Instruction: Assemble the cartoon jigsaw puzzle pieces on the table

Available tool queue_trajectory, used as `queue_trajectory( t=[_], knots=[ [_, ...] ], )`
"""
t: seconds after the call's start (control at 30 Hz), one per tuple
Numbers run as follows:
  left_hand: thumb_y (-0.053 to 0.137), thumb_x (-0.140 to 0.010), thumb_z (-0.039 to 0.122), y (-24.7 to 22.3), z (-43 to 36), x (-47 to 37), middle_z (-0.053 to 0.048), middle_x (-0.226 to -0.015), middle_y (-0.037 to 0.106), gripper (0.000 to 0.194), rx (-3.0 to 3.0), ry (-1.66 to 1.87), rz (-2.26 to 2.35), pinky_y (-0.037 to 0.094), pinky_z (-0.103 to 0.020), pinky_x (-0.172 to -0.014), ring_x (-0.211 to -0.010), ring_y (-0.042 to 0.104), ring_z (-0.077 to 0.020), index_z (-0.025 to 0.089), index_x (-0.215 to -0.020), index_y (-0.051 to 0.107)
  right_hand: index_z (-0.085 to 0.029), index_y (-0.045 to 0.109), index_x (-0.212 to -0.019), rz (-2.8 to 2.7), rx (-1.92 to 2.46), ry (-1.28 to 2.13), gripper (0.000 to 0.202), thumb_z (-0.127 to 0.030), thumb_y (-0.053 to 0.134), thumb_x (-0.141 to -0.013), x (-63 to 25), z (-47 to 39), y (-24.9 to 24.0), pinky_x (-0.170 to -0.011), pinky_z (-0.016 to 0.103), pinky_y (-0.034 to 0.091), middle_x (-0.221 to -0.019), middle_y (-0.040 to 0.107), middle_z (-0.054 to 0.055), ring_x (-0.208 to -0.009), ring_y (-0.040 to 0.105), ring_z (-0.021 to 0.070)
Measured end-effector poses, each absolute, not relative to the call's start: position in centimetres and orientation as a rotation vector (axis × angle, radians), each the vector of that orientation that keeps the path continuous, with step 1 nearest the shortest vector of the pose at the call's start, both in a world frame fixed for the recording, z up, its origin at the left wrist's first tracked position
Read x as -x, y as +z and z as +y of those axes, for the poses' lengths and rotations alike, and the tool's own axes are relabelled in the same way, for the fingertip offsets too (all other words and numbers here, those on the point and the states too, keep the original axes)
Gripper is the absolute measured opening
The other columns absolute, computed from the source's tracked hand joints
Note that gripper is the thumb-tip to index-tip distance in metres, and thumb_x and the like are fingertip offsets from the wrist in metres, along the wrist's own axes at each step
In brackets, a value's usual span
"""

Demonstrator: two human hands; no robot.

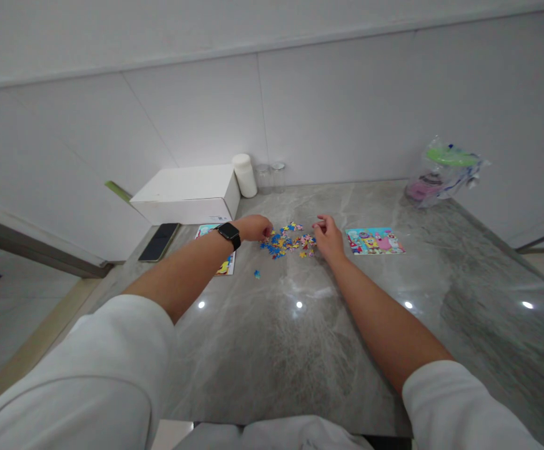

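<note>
A loose heap of small jigsaw puzzle pieces point(278, 242), mostly blue, yellow and pink, lies on the grey marbled table. At the heap's upper left edge, my left hand point(255, 227) has its fingers pinched together and pointing down; what is between the fingertips is hidden. My right hand point(330, 240) is at the right edge of the heap, fingers loosely bent and apart, with nothing visible in them. One blue puzzle piece point(257, 274) lies alone in front of the heap. Right of my right hand is a colourful cartoon picture card point(375, 241). Another picture card point(225, 269) is partly covered by my left forearm.
Along the wall stand a white box point(182, 192), a white cylindrical bottle point(245, 176) and two clear glasses point(278, 178). A dark phone point(160, 242) lies at the left table edge. A clear plastic bag point(443, 175) with green and pink contents sits at the back right.
</note>
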State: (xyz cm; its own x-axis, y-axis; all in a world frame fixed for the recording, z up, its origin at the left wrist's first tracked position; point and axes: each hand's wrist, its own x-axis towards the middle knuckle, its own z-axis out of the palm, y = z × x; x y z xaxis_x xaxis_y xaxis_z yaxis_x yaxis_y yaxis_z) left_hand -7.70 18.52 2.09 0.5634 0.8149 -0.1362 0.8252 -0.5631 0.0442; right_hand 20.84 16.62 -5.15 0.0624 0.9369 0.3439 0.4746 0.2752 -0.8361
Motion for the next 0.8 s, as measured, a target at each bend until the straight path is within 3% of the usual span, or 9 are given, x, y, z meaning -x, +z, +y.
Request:
queue_trajectory(
  t=[0.27, 0.63, 0.8],
  knots=[
    [0.071, -0.083, 0.032, 3.2, 17.9, 8.2, -0.004, -0.09, 0.078, 0.017, -2.52, -0.161, 1.449, 0.043, -0.027, -0.069, -0.078, 0.067, -0.0185, 0.02, -0.093, 0.077, -0.021, 0.061, -0.124, -1.546, 1.295, 0.61, 0.039, -0.03, 0.054, -0.087, -20.7, 16.8, -5.3, -0.089, 0.039, 0.056, -0.1, 0.078, 0.008, -0.09, 0.073, 0.0247],
    [0.058, -0.086, 0.02, 2.9, 15.7, 10.2, -0.006, -0.103, 0.078, 0.026, -2.668, 0.034, 1.448, 0.049, -0.028, -0.083, -0.088, 0.068, -0.019, 0.021, -0.102, 0.079, -0.021, 0.063, -0.123, -1.546, 1.308, 0.618, 0.039, -0.028, 0.054, -0.086, -20.6, 16.8, -5.2, -0.086, 0.039, 0.055, -0.097, 0.078, 0.007, -0.087, 0.072, 0.0242],
    [0.057, -0.092, 0.025, 3.6, 15.8, 10.3, -0.007, -0.103, 0.077, 0.025, -2.665, 0.072, 1.594, 0.049, -0.03, -0.083, -0.088, 0.068, -0.0202, 0.02, -0.105, 0.078, -0.021, 0.064, -0.123, -1.543, 1.317, 0.616, 0.039, -0.026, 0.054, -0.085, -20.6, 16.8, -5.2, -0.087, 0.039, 0.055, -0.096, 0.078, 0.007, -0.086, 0.071, 0.0245]
  ],
)
